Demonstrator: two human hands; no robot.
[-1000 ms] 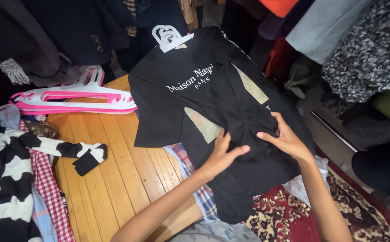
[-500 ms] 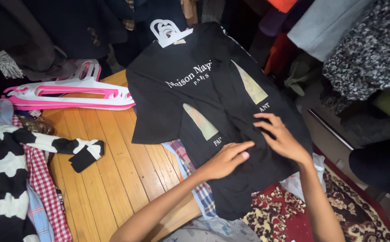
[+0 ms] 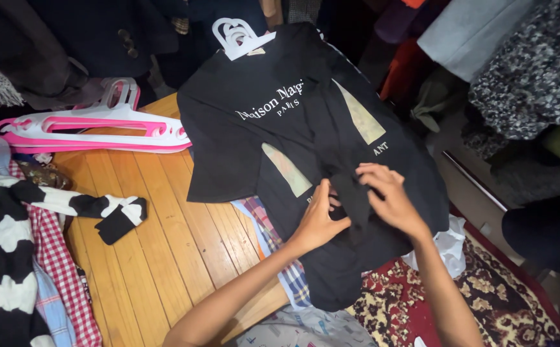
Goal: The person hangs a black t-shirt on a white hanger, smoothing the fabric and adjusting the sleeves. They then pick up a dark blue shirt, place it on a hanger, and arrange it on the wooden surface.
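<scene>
Two hands on one black shirt (image 3: pixel 273 148), spread front-up over the right end of a wooden table (image 3: pixel 164 244) and hanging off its edge. Short sleeves, white lettering across the chest, two pale, slanted patches lower down, a further scrap of white lettering near the right one. Still on a white hanger (image 3: pixel 238 35), hook pointing up and away.

Left hand (image 3: pixel 318 222) flat on the cloth, fingers together, thumb curled into a dark fold. Right hand (image 3: pixel 392 199) just beside it, fingers bent and pinching up that same fold of the shirt; the ridge of cloth standing between the two hands.

No packages or signs; only the shirt's print, white on black, high on the chest, plus the small bit by the right patch.

Elsewhere: pink and white hangers (image 3: pixel 93 125) stacked at the table's far left; a black-and-white striped garment (image 3: pixel 16 244) over red checked cloth (image 3: pixel 58 276) at the left edge; blue plaid cloth (image 3: pixel 280 257) peeking from under the shirt; a patterned red rug (image 3: pixel 479 302) below right; dark clothes hanging behind.

Shirt's hem lost in shadow against the rug. Lower lettering partly covered by the left hand. Both forearms cut off by the bottom edge. Dark background garments hard to tell apart.
</scene>
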